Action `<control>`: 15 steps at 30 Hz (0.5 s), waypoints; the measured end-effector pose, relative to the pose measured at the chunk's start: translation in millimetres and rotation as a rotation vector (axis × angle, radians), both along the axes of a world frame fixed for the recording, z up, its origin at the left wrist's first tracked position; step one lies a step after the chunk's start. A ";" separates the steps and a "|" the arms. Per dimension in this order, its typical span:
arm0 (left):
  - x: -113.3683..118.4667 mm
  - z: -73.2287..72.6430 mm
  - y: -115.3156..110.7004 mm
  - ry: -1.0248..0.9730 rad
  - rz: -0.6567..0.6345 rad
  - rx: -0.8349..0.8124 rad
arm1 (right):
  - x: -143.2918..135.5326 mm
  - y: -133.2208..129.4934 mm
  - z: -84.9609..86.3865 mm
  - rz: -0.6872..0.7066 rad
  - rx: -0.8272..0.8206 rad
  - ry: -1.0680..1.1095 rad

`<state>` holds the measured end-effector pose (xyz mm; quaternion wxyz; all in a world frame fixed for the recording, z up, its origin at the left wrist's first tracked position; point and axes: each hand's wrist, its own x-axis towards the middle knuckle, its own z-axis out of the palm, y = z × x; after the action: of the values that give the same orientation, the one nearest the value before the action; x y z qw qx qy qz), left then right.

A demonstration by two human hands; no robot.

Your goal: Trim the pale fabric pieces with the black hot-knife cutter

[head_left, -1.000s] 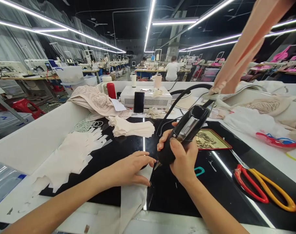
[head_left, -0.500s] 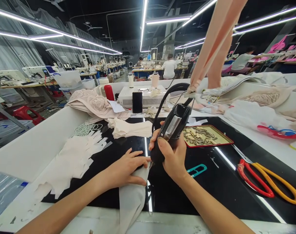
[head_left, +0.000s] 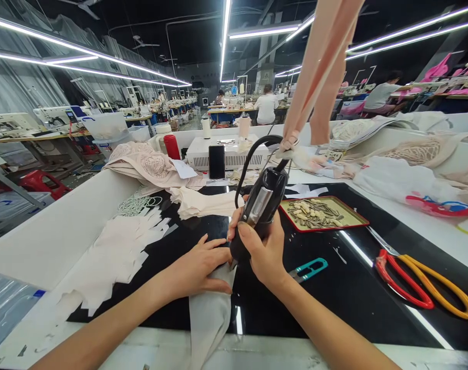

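Observation:
My right hand [head_left: 259, 246] is wrapped round a black corded hand-held power tool [head_left: 260, 198] with a silver plate on its side. Its lower end meets the edge of a pale fabric piece [head_left: 211, 313], beside my left fingertips; the exact working tip is hidden. Flat on that fabric lies my left hand [head_left: 197, 267], fingers spread, pressing it to the black work surface [head_left: 268, 313]. The fabric's near end trails over the front edge of the surface. From above, a pink fabric strap [head_left: 315, 77] is tied to the tool's top near its cord.
Teal thread snips [head_left: 313, 268] and red-and-orange scissors [head_left: 419, 288] lie to the right, near a tray of seeds and peanuts [head_left: 326, 213]. Pale cut pieces [head_left: 110, 252] are heaped left. A phone [head_left: 217, 162] leans on a white machine box [head_left: 195, 154]. People sit at far tables.
My right hand and the tool have shifted slightly left, toward my left fingertips, with the strap swinging left too. My left hand stays in place on the fabric.

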<state>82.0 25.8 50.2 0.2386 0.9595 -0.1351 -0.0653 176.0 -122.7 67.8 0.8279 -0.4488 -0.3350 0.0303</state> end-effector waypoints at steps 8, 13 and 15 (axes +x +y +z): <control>-1.1 3.8 -2.0 0.034 0.024 -0.003 | 7.9 -5.5 0.0 -0.004 0.039 -0.011; -0.4 4.4 -1.7 0.062 0.038 0.021 | 11.3 -6.2 -2.4 -0.016 0.044 -0.003; 0.2 4.3 -1.2 0.057 0.034 0.019 | 9.6 -5.9 -2.7 -0.006 0.042 0.000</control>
<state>82.2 24.6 54.5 0.2343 0.9616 -0.1111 -0.0897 185.6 -128.5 65.0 0.8372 -0.4324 -0.3343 0.0209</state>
